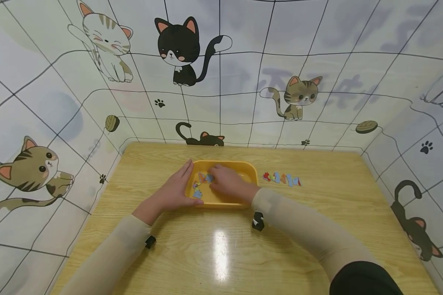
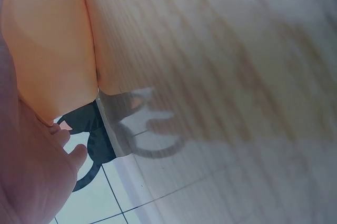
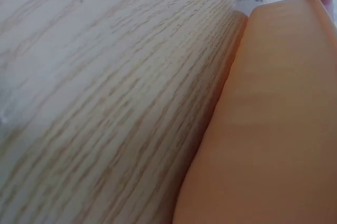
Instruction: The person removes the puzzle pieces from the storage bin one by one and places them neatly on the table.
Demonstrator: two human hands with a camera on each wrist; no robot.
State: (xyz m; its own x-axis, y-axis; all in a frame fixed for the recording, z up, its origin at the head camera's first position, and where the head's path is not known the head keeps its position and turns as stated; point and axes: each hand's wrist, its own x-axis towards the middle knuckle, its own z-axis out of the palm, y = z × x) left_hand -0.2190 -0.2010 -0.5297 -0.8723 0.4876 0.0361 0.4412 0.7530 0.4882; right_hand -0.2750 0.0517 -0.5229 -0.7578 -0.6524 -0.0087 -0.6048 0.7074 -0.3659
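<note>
A shallow yellow tray (image 1: 221, 205) stands on the wooden table, with several small flat colourful pieces, shaped like jigsaw pieces, in its left part. My left hand (image 1: 170, 190) holds the tray's left end, the thumb along the front rim and the fingers along the left side. Inside the tray, my right hand (image 1: 227, 181) has its fingers bent down at a small blue piece (image 1: 209, 178), which they partly cover. Nearer the front left lies another blue piece (image 1: 197, 194). In the right wrist view the tray wall (image 3: 274, 119) hides the right hand's fingers.
Right of the tray, several more colourful pieces (image 1: 283, 178) lie in a row on the table (image 1: 317, 213). Cat-patterned cloth walls (image 1: 240, 78) rise behind and at both sides. Each wrist carries a small black device (image 1: 258, 221).
</note>
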